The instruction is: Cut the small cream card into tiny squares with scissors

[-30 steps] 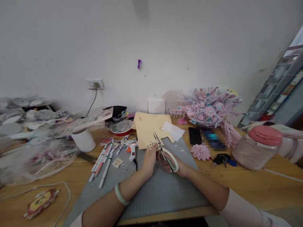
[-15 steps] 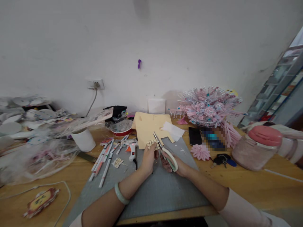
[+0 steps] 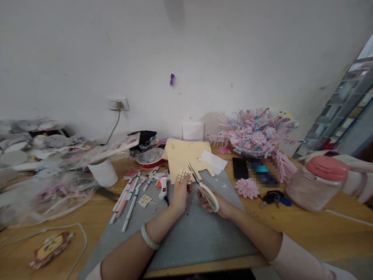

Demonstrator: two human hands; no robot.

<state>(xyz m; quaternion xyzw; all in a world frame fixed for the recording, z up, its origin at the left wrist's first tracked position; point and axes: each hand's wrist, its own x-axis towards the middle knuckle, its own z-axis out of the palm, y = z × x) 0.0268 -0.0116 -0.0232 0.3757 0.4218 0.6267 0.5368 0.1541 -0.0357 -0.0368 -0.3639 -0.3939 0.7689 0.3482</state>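
My left hand [image 3: 180,194] pinches a small cream piece with dark lines [image 3: 184,176] over the grey mat [image 3: 204,241]. Just to its right, my right hand [image 3: 210,200] is closed round the pale handles of scissors [image 3: 210,195], whose blades point up and to the left. The blades are beside the cream piece, over yellow card [image 3: 186,153] with a rectangular cut-out near its right corner. A similar lined scrap [image 3: 145,200] lies on the mat left of my left hand.
Markers [image 3: 130,210] and a glue gun [image 3: 164,188] lie to the left. On the right are a pink beaded headdress [image 3: 256,134], a phone [image 3: 240,168], keys [image 3: 272,197] and a pink-lidded jar [image 3: 316,186]. Plastic wrapping [image 3: 64,194] covers the left side.
My left hand has moved slightly left with the cream piece, and the gap between it and the scissors is wider. My right hand has hardly moved.
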